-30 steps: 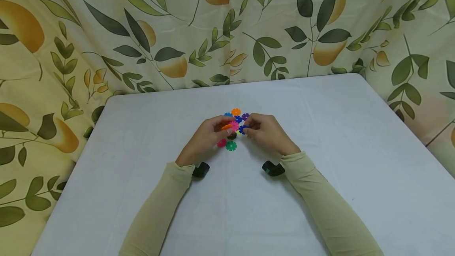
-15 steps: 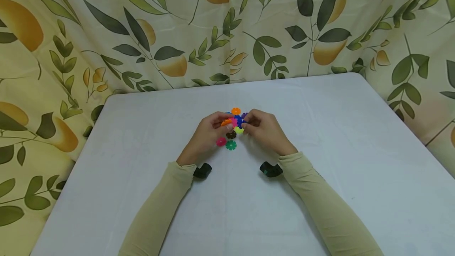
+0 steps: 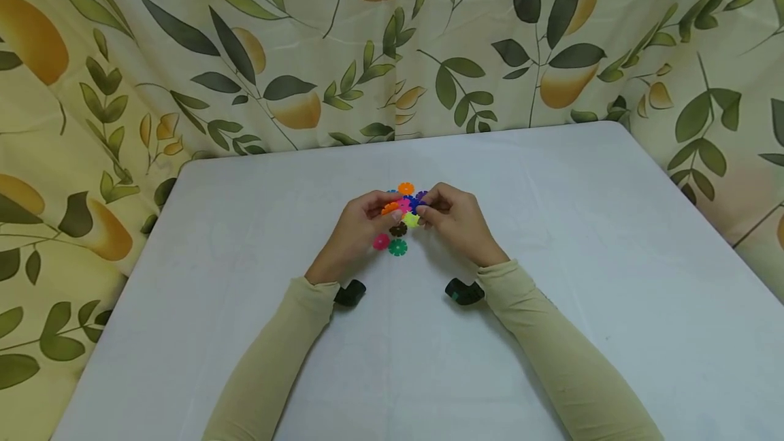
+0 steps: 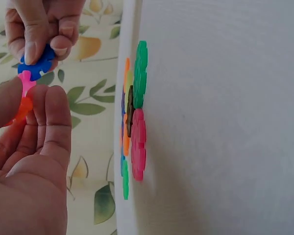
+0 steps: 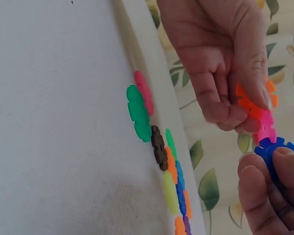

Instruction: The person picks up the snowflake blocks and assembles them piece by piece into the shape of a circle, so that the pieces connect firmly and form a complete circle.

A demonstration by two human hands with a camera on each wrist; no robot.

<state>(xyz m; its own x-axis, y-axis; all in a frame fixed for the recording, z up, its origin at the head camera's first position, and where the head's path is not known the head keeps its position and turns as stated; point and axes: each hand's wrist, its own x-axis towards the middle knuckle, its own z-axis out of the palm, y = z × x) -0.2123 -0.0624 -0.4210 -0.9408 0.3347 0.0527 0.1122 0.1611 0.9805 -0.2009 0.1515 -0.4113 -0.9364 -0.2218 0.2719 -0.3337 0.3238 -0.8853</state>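
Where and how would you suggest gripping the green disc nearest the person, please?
Probably pinch the green disc by its notched rim, from its near right: it lies flat, the brown disc beyond and the crimson disc to its left.

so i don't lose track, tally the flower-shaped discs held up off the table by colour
orange disc, pinched by the left hand: 1
pink disc, between the orange and the blue: 1
blue disc, pinched by the right hand: 1
total: 3
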